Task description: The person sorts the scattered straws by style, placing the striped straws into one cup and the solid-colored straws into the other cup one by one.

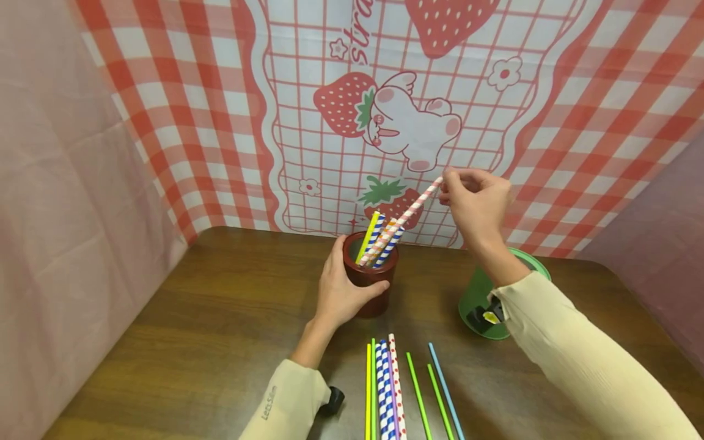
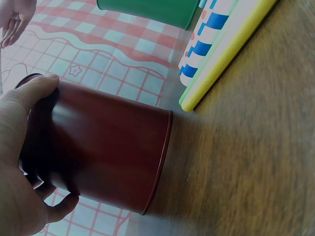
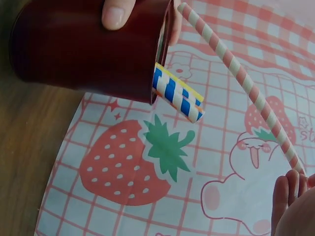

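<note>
My left hand [image 1: 340,290] grips a dark red cylindrical cup [image 1: 376,305] near its rim, thumb on the near side and fingers round the far side. Inside the cup stand a yellow straw [image 1: 367,237], blue-striped straws [image 3: 179,96] and an orange-striped one, leaning right. Above and to the right, my right hand [image 1: 477,198] pinches the upper end of a pink-and-white striped paper straw [image 1: 419,200]. This straw slants down to the left, and in the right wrist view its lower end lies just beyond the cup's mouth, beside the left fingers.
Several straws lie on the wooden table [image 1: 220,342] in front of the cup: yellow, green [image 1: 416,391], blue-checked, purple, red-dotted [image 1: 396,385] and light blue [image 1: 447,391]. A green container [image 1: 478,293] stands at right, partly behind my right forearm. Strawberry-printed cloth [image 1: 308,146] hangs behind.
</note>
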Action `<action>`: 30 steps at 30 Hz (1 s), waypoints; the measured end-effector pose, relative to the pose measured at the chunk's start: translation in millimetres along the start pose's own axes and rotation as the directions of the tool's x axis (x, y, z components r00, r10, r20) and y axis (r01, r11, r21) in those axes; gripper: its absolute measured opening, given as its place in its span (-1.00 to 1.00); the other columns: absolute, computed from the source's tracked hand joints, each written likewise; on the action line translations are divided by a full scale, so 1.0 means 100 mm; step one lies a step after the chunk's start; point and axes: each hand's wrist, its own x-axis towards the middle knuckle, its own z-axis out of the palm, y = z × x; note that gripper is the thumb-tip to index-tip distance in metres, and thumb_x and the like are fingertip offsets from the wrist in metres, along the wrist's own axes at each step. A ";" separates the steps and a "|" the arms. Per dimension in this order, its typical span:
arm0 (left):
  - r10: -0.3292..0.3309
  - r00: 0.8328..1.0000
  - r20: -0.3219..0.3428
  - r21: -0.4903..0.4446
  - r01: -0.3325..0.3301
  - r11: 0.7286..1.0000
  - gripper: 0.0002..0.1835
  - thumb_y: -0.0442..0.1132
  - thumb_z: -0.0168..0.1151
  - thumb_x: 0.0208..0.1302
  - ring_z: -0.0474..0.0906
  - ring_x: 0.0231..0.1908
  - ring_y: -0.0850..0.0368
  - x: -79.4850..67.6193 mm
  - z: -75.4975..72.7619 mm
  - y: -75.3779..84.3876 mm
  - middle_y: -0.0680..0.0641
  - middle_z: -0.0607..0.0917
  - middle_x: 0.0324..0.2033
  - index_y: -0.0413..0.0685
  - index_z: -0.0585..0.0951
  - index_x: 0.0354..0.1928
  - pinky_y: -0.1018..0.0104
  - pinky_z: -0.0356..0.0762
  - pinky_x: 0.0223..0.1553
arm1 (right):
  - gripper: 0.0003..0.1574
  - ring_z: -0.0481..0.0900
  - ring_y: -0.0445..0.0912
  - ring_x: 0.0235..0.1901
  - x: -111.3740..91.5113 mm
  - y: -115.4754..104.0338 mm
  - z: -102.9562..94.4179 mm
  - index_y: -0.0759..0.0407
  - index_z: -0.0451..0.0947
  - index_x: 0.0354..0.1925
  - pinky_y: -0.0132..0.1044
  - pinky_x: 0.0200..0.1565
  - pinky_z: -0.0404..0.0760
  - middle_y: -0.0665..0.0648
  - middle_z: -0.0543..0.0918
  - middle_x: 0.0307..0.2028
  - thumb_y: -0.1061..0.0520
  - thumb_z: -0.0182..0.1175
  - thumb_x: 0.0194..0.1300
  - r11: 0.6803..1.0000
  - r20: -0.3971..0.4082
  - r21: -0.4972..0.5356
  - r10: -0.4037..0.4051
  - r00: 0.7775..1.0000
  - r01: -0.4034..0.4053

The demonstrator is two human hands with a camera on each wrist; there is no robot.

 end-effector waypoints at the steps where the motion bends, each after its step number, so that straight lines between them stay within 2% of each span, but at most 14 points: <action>1: -0.001 1.000 -0.001 0.000 0.001 1.000 0.22 0.15 0.58 -0.26 0.37 0.22 -0.06 0.00 0.00 0.00 -0.12 0.39 0.28 0.13 0.07 0.46 -0.10 0.44 0.11 | -0.68 0.66 -0.21 -0.56 0.02 0.00 0.02 0.35 0.70 -0.32 -0.45 -0.37 0.63 -0.03 0.67 -0.55 0.08 0.22 0.27 1.000 0.004 -0.011 -0.004 1.000 0.004; 9: -0.013 1.000 -0.002 -0.001 0.013 1.000 0.20 0.15 0.58 -0.26 0.38 0.20 -0.02 0.00 0.00 0.01 -0.08 0.43 0.22 0.15 0.09 0.44 -0.06 0.43 0.12 | -0.69 0.67 -0.25 -0.58 0.11 0.08 0.24 0.25 0.73 -0.37 -0.51 -0.52 0.56 0.12 0.74 -0.50 0.04 0.19 0.24 0.989 0.039 -0.136 -0.048 0.998 0.053; 18: -0.017 1.000 0.005 0.000 0.017 1.000 0.20 0.16 0.58 -0.26 0.36 0.22 -0.01 0.00 0.00 0.01 -0.07 0.42 0.23 0.15 0.09 0.44 -0.05 0.41 0.15 | -0.70 0.58 -0.31 -0.67 0.14 0.11 0.49 0.28 0.72 -0.39 -0.49 -0.57 0.56 0.20 0.72 -0.52 0.08 0.19 0.23 0.975 0.138 -0.159 -0.134 0.981 0.156; 22: -0.025 1.000 0.015 0.000 0.025 1.000 0.20 0.17 0.57 -0.25 0.37 0.21 0.00 0.00 -0.01 0.01 -0.06 0.41 0.23 0.17 0.08 0.44 -0.04 0.42 0.14 | -0.69 0.60 -0.24 -0.65 0.13 0.12 0.57 0.26 0.71 -0.42 -0.53 -0.56 0.49 0.18 0.72 -0.54 0.05 0.18 0.22 0.952 0.168 -0.240 -0.150 0.974 0.188; 25: -0.023 1.000 0.017 -0.004 0.023 1.000 0.20 0.17 0.57 -0.25 0.37 0.21 0.01 0.00 -0.01 0.01 -0.05 0.42 0.23 0.18 0.08 0.44 -0.04 0.43 0.13 | -0.68 0.63 -0.12 -0.60 0.13 0.14 0.62 0.25 0.71 -0.44 -0.49 -0.53 0.44 0.17 0.72 -0.54 0.04 0.18 0.20 0.932 0.175 -0.299 -0.156 0.972 0.204; 30: -0.007 1.000 0.015 -0.009 0.007 1.000 0.19 0.18 0.57 -0.24 0.39 0.18 0.04 0.00 -0.01 0.00 -0.03 0.43 0.20 0.19 0.08 0.44 -0.03 0.45 0.11 | -0.70 0.65 -0.05 -0.57 0.12 0.18 0.69 0.26 0.72 -0.44 -0.45 -0.50 0.47 0.17 0.72 -0.53 0.06 0.18 0.19 0.921 0.194 -0.315 -0.175 0.965 0.230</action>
